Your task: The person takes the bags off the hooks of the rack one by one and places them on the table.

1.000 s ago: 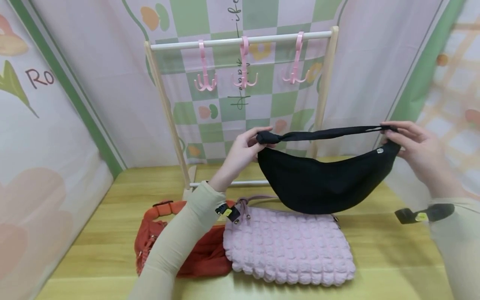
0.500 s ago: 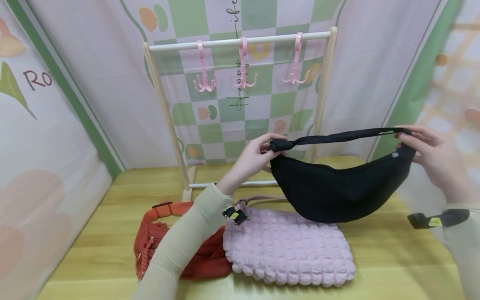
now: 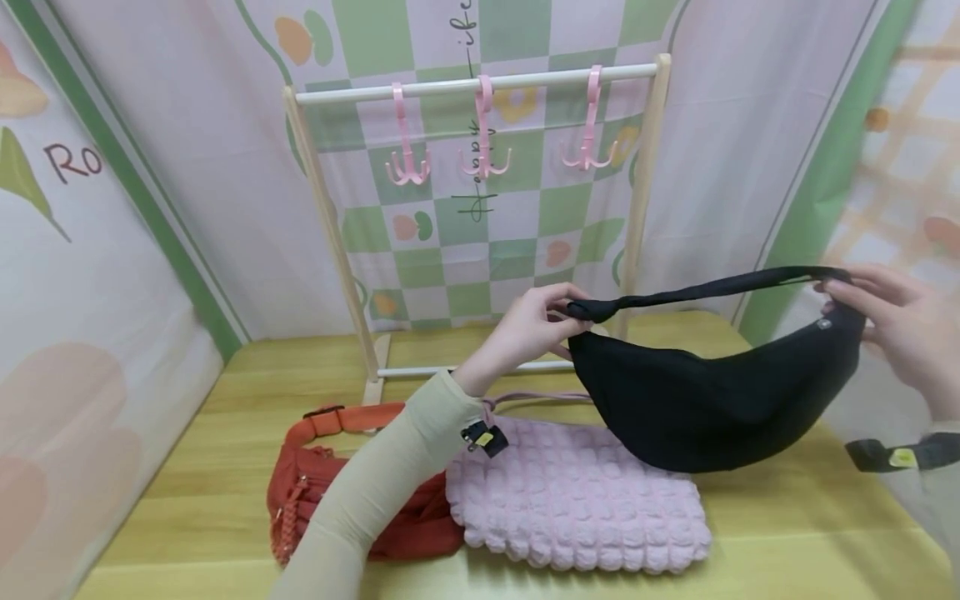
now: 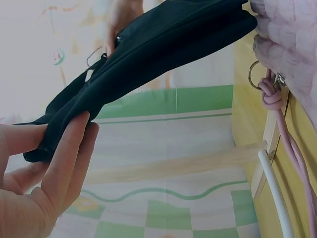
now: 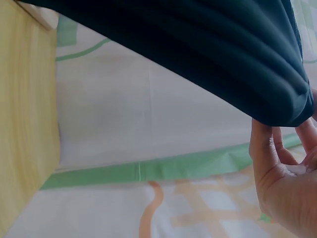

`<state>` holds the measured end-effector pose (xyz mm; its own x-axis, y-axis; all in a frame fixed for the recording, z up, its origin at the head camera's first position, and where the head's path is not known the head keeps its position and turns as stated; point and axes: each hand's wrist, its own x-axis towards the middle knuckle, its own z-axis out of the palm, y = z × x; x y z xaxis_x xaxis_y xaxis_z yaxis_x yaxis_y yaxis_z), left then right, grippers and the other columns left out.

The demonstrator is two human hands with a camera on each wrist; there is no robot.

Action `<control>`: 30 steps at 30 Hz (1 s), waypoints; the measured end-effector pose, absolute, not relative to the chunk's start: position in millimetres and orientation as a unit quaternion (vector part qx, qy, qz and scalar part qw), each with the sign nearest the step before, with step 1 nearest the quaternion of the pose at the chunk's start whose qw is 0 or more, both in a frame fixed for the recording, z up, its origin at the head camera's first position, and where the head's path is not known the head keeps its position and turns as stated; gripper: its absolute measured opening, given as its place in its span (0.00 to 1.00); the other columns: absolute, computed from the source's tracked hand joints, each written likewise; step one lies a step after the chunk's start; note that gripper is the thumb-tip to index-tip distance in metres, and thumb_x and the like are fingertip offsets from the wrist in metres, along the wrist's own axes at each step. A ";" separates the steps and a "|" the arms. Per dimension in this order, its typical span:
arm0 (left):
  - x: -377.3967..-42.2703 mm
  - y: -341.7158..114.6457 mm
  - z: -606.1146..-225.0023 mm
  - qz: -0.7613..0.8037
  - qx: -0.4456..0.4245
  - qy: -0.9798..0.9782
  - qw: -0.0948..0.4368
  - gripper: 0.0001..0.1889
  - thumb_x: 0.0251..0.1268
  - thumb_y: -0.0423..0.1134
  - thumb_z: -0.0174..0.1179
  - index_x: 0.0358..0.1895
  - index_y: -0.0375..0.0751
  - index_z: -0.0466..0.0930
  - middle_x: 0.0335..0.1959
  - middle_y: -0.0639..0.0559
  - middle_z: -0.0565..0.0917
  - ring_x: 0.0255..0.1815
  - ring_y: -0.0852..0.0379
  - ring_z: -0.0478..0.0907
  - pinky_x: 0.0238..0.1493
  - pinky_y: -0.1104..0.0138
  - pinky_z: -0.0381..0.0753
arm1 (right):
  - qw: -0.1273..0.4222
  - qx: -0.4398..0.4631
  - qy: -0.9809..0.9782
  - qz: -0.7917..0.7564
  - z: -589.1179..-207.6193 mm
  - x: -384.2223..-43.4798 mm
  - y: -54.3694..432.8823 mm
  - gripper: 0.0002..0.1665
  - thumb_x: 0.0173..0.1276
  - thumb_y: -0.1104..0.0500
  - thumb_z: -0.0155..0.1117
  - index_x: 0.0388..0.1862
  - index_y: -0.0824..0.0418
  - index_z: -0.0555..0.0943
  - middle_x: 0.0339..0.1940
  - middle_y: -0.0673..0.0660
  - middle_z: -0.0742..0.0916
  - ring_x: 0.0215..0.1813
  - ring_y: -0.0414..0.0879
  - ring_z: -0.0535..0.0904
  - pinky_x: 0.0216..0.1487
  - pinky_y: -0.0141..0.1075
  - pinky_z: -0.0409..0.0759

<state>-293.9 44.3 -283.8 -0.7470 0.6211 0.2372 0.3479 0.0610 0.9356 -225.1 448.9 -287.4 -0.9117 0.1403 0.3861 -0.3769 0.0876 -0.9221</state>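
A black crescent-shaped shoulder bag (image 3: 720, 408) hangs in the air between both hands, its strap along the top. My left hand (image 3: 536, 325) pinches the knotted strap end at the bag's left corner; the left wrist view shows thumb and fingers around the black cloth (image 4: 124, 74). At the opposite corner my right hand (image 3: 903, 321) grips the strap end near a small pale tag. Beneath the black bag, a pink puffy quilted bag (image 3: 577, 500) lies on the table. An orange-red bag (image 3: 412, 525) with a buckled strap lies left of it, partly hidden by my left sleeve.
Behind the bags stands a wooden rack (image 3: 322, 200) with a white top bar (image 3: 540, 80). Pink multi-prong hooks hang from it: a left one (image 3: 407, 158), a middle one (image 3: 484, 150) and a right one (image 3: 590, 142). Printed curtains enclose the wooden table (image 3: 187, 467).
Both hands have moved right and slightly down, carrying the black bag with them. The pink and orange-red bags and the rack have stayed in place.
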 end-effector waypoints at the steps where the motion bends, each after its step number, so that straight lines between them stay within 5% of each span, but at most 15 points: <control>1: -293.4 45.3 -284.3 0.593 0.338 0.721 0.115 0.09 0.63 0.31 0.60 0.46 0.43 0.79 0.38 0.43 0.82 0.33 0.55 0.83 0.32 0.56 0.86 | 0.195 0.080 -0.719 0.662 -288.3 -224.6 450.5 0.14 0.68 0.68 0.56 0.45 0.53 0.83 0.35 0.40 0.88 0.31 0.33 0.81 0.25 0.24 0.79; 17: -282.4 60.1 -287.9 0.537 0.348 0.755 0.143 0.09 0.64 0.31 0.59 0.47 0.40 0.78 0.34 0.48 0.80 0.24 0.56 0.82 0.27 0.61 0.85 | 0.143 0.065 -0.711 0.686 -297.7 -215.2 477.5 0.19 0.70 0.71 0.51 0.41 0.52 0.85 0.34 0.43 0.89 0.32 0.33 0.83 0.24 0.27 0.79; 30: -272.9 71.4 -287.6 0.557 0.357 0.731 0.167 0.09 0.64 0.29 0.58 0.46 0.38 0.77 0.32 0.48 0.79 0.22 0.55 0.83 0.29 0.61 0.86 | 0.146 0.003 -0.814 0.563 -300.1 -213.3 509.6 0.19 0.71 0.63 0.54 0.40 0.36 0.82 0.29 0.32 0.85 0.28 0.29 0.78 0.21 0.28 0.77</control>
